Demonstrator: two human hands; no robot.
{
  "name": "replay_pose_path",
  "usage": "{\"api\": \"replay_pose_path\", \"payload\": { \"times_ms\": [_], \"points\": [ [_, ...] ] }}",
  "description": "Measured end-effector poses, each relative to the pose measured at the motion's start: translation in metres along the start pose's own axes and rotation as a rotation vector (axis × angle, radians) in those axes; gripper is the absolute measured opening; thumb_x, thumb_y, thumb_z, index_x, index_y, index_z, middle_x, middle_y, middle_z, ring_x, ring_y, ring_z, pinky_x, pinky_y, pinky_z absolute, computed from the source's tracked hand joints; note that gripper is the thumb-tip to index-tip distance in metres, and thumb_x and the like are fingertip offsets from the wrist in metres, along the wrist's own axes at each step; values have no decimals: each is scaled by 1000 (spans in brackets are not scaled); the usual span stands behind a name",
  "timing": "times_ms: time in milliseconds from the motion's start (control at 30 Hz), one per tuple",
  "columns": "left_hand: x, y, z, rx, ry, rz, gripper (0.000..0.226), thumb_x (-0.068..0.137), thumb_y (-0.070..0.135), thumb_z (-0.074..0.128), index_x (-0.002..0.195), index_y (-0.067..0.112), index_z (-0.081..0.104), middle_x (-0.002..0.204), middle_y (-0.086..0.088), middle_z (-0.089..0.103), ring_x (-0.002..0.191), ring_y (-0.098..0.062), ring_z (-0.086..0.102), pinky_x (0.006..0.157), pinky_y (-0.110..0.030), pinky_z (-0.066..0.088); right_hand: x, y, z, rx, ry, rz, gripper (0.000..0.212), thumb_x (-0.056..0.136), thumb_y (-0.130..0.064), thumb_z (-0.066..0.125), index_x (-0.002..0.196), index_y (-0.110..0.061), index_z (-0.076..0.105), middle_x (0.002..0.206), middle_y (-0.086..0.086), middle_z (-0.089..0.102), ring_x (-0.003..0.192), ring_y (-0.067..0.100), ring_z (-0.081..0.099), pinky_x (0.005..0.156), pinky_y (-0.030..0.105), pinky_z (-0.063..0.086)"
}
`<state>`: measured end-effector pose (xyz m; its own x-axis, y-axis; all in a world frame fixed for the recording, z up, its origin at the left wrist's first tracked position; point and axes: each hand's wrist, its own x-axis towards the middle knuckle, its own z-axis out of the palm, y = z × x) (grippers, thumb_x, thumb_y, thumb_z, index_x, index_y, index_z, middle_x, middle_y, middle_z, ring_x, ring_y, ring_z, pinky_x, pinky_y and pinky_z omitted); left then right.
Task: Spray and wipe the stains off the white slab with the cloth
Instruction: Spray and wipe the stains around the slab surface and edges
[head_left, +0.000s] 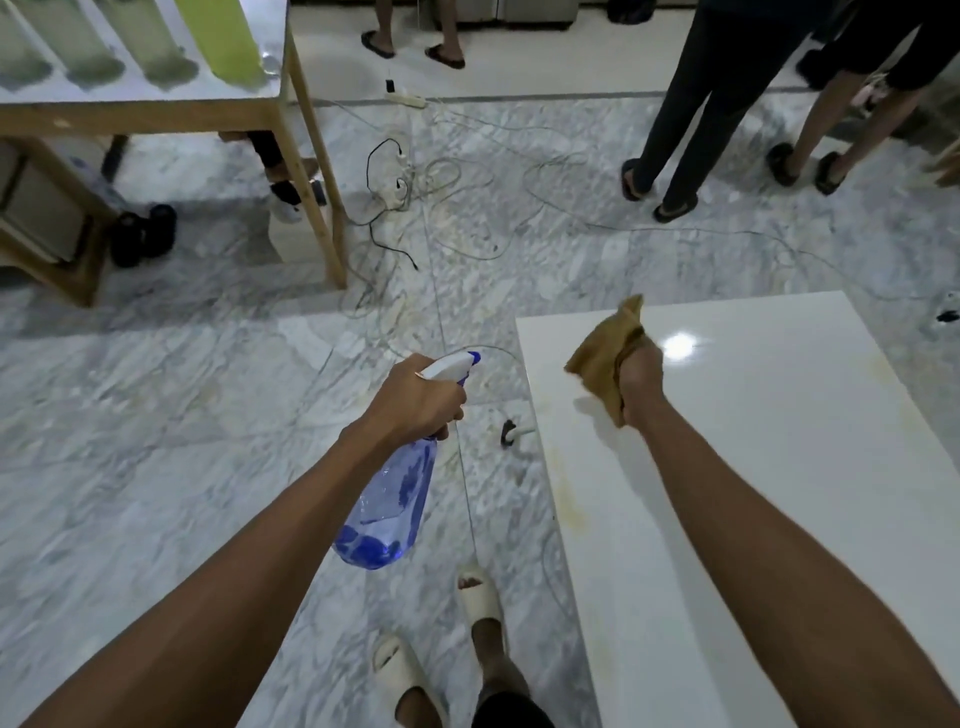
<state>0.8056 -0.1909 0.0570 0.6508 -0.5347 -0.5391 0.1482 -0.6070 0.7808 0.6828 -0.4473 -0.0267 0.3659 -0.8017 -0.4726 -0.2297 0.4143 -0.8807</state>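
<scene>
Nearest to us, at the bottom edge, we see our two feet in pale slippers (402, 670) on the marble floor (156, 415). Just beyond them our left hand (415, 397) is clenched around the neck of the blue spray bottle (387, 506), which hangs over the floor, left of the white slab (779, 493). Its nozzle points away and slightly to the right; whether a finger presses the trigger, we cannot tell. Our right hand (641, 384) grasps the brown cloth (605, 358), bunched, above the far left part of the slab; if the cloth touches the surface is hard to say.

We judge the task to be at an early stage. Yellowish stains (569, 499) run along the left side of the slab and another faint band lies on the right, so most of the wiping is left. Wet spray is not clearly visible.

The slab is cut off at the near and right edges. Farther away, cables (415, 192) lie on the floor, a wooden counter (156, 98) stands far left, and other persons are seen only as legs (675, 114).
</scene>
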Motion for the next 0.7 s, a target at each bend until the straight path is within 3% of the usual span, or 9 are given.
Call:
{"api": "replay_pose_path", "payload": {
  "times_ms": [67, 167, 233, 300, 333, 433, 533, 700],
  "points": [
    [17, 2, 0, 10, 21, -6, 17, 90, 11, 58, 74, 7, 64, 78, -19, 72, 41, -18, 54, 50, -29, 45, 34, -22, 17, -470, 91, -274, 38, 102, -44, 39, 97, -15, 62, 91, 5, 62, 90, 26, 57, 79, 37, 45],
    [49, -3, 3, -6, 61, -34, 16, 90, 10, 58, 77, 10, 67, 77, -17, 73, 44, -19, 54, 50, -30, 47, 84, -23, 56, -934, -15, -501, 43, 103, -47, 33, 124, -14, 51, 112, 17, 64, 102, 37, 59, 86, 43, 45],
    [69, -12, 7, -33, 78, -76, 16, 90, 10, 58, 82, 3, 70, 79, -18, 74, 46, -21, 54, 51, -31, 46, 121, 13, 78, -1189, -146, -589, 52, 102, -54, 23, 128, -16, 47, 118, 17, 63, 107, 40, 58, 85, 45, 44],
    [83, -22, 11, -41, 90, -119, 16, 88, 7, 57, 84, -1, 71, 79, -17, 74, 46, -22, 54, 52, -31, 45, 143, 65, 90, -1415, -252, -659, 68, 99, -61, 11, 139, -18, 44, 139, 15, 53, 125, 40, 50, 101, 51, 37],
    [87, -25, 13, -38, 95, -136, 16, 87, 6, 56, 83, -2, 70, 79, -18, 74, 47, -22, 53, 52, -31, 44, 148, 86, 91, -1501, -230, -695, 66, 100, -61, 15, 146, -21, 40, 151, 13, 43, 137, 38, 40, 110, 53, 28],
    [95, -33, 16, -39, 96, -168, 17, 88, 8, 58, 80, -3, 69, 81, -21, 74, 47, -20, 54, 48, -28, 44, 153, 111, 86, -1504, -142, -798, 61, 99, -58, 33, 150, -25, 35, 159, 7, 33, 147, 32, 26, 120, 54, 11],
    [95, -34, 19, -18, 78, -183, 26, 91, 19, 61, 80, -3, 69, 80, -18, 75, 48, -22, 55, 50, -27, 46, 153, 110, 85, -1503, -117, -857, 60, 99, -55, 33, 149, -24, 36, 158, 6, 34, 146, 32, 28, 120, 54, 15],
    [89, -39, 26, -21, 55, -180, 15, 84, 9, 58, 81, -1, 69, 82, -19, 74, 55, -25, 58, 53, -31, 47, 144, 119, 81, -1429, -125, -848, 59, 98, -49, 29, 152, -25, 32, 161, 2, 29, 149, 28, 22, 121, 51, 10]
  ]
}}
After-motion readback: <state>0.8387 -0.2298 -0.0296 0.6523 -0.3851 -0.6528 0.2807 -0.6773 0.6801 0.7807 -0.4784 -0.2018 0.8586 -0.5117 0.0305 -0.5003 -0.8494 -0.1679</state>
